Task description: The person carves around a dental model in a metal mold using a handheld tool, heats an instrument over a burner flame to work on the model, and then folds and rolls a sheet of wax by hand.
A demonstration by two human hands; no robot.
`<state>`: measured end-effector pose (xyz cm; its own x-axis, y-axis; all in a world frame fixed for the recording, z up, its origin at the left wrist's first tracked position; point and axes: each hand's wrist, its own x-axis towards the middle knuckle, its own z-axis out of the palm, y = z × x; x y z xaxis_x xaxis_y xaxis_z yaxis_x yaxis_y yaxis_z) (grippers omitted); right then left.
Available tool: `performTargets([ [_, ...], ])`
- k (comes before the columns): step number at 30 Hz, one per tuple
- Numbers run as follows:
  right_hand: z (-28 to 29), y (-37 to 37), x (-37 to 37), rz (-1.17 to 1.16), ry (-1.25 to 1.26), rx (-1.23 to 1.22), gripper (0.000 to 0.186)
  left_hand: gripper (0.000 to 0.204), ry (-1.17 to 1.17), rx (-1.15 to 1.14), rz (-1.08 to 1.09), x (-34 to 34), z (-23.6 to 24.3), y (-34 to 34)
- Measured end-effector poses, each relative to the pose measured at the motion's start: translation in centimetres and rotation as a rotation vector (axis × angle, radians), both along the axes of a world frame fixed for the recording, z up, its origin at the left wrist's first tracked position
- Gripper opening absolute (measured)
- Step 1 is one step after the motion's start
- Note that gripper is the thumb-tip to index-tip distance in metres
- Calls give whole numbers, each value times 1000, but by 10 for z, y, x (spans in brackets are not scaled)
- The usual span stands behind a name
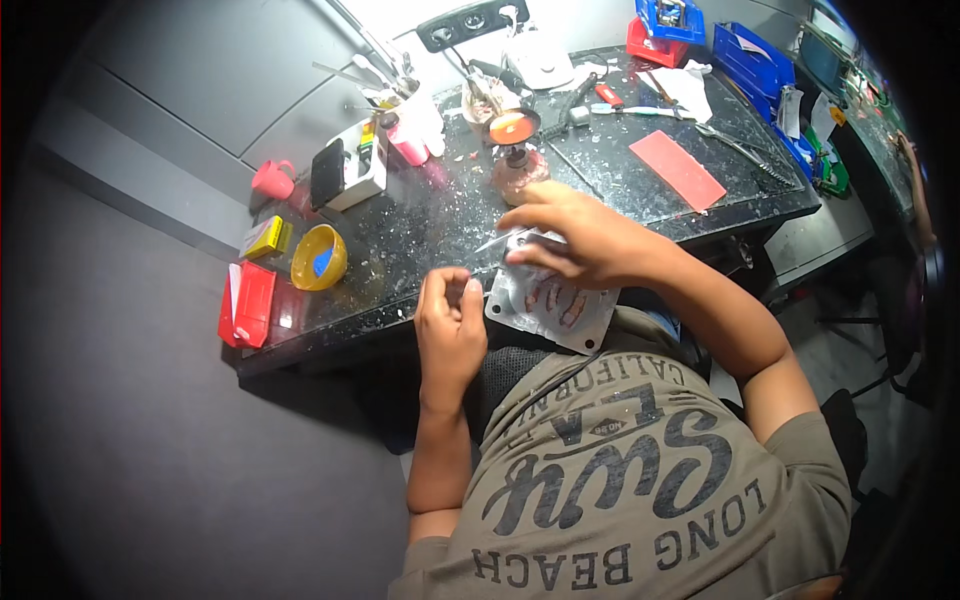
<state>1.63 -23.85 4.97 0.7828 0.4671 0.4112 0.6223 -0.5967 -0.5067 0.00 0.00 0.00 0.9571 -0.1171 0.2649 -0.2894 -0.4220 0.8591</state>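
Observation:
Just beyond my lap, a metal plate (590,343) with reddish curved pieces leans at the bench's front edge. My right hand (575,240) arches over it, fingers bent around a thin pale tool (490,243); the grip is partly hidden. Left of the plate, my left hand (450,320) is closed with curled fingers; anything inside is too small to make out. Behind my right hand stands a burner (512,175) topped by an orange dish (511,126).
The speckled bench (400,230) holds a yellow bowl (318,257), red tray (247,305), pink mug (271,178), white container (358,190), red sheet (677,170), several tools (735,150) and blue bins (750,70). A person's arm (915,175) shows at far right.

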Motion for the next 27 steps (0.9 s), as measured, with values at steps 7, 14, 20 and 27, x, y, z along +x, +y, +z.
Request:
performTargets([
  [7, -21, -28, -74, -227, -40, -32, 30, 44, -392, 79, -235, 30, -4, -13],
  [14, -41, -21, -94, -314, -223, -36, 21, 82, -468, 293, -608, 29, 0, -25],
  [20, -43, -16, -99, -331, -339, -110, 27, 83, -525, 328, -571, 17, -3, -24],
  [27, -43, -10, -101, -323, -365, -173, 30, 86, -525, 332, -483, 8, -9, -25],
])
